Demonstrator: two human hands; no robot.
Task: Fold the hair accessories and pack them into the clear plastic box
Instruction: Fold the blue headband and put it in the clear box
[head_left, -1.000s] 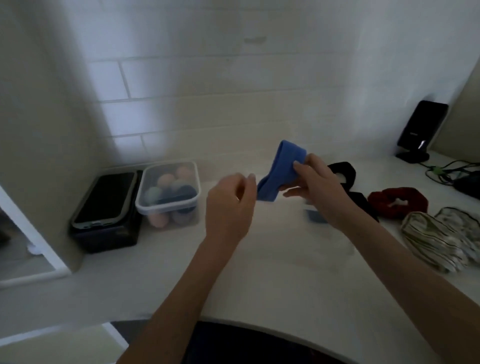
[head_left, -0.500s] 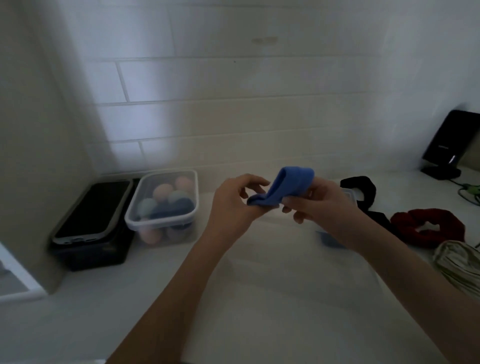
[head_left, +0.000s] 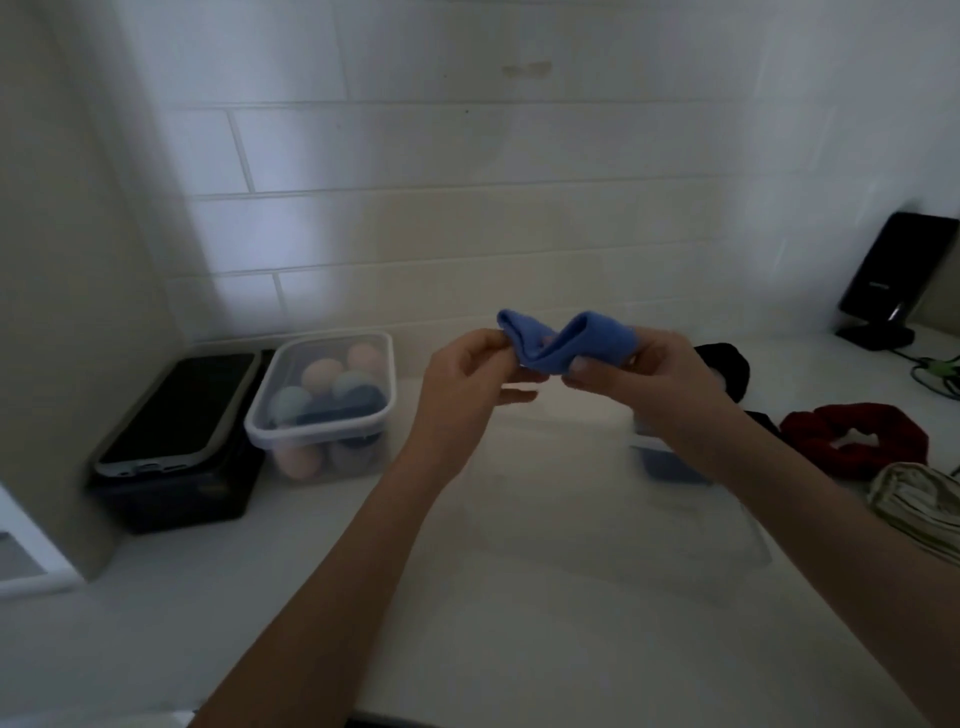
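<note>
We see our left hand (head_left: 470, 376) and right hand (head_left: 641, 371) pinching a soft blue fabric headband (head_left: 558, 340) (sagging mid-air), red velvet scrunchie (head_left: 852, 439) at three o'clock.

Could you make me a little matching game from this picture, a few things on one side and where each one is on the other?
Things:
1. blue headband
2. red scrunchie
3. clear lidded box of coloured balls
4. black stand

Places:
A. far right, against the tiled wall
B. held up between both hands
C. on the counter at right, beside the striped fabric
D. left, next to the dark box

Pairs: 1-B, 2-C, 3-D, 4-A
</note>
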